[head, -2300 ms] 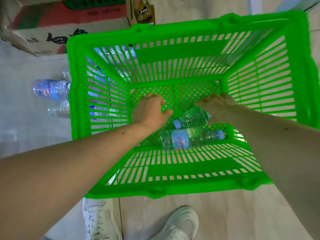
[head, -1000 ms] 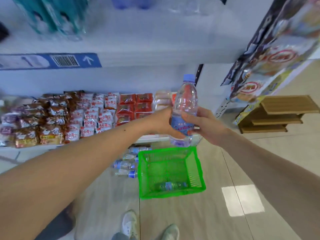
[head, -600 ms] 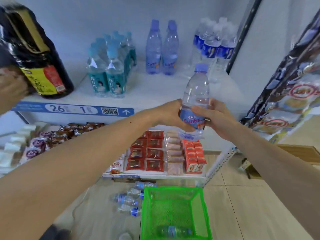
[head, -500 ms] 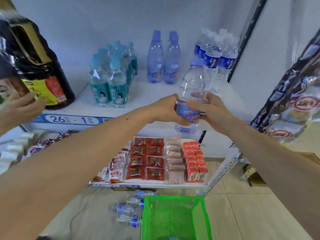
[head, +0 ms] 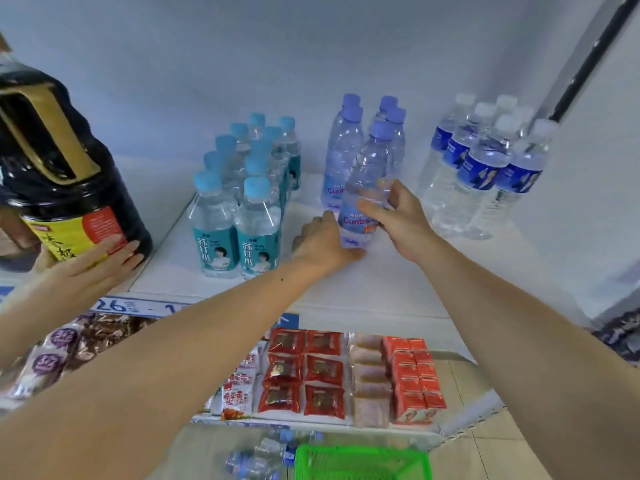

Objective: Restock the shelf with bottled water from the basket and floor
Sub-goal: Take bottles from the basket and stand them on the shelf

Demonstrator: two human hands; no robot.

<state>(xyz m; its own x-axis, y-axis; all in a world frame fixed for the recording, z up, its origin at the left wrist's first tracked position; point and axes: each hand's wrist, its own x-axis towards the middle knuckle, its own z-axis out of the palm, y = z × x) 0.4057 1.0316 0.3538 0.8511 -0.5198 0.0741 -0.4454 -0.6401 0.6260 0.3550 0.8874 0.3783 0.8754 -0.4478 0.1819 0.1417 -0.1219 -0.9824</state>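
A clear water bottle [head: 367,174] with a lilac cap and a blue label stands upright on the white shelf [head: 381,282], in front of three matching bottles [head: 341,150]. My right hand [head: 398,213] wraps its label from the right. My left hand [head: 323,240] cups its base from the left. At the bottom edge, the rim of the green basket [head: 363,462] shows, with several loose bottles [head: 263,455] lying on the floor to its left.
Teal-labelled bottles [head: 242,199] stand left of the held bottle, white-capped blue-labelled bottles [head: 485,168] right. Another person's hand [head: 93,261] holds a big dark jug [head: 59,174] at the shelf's left. Red snack packs [head: 311,372] fill the lower shelf.
Both hands carried the bottle up from the basket, then forward and down onto the shelf in front of the matching bottles. The view rose from the floor to the shelf.
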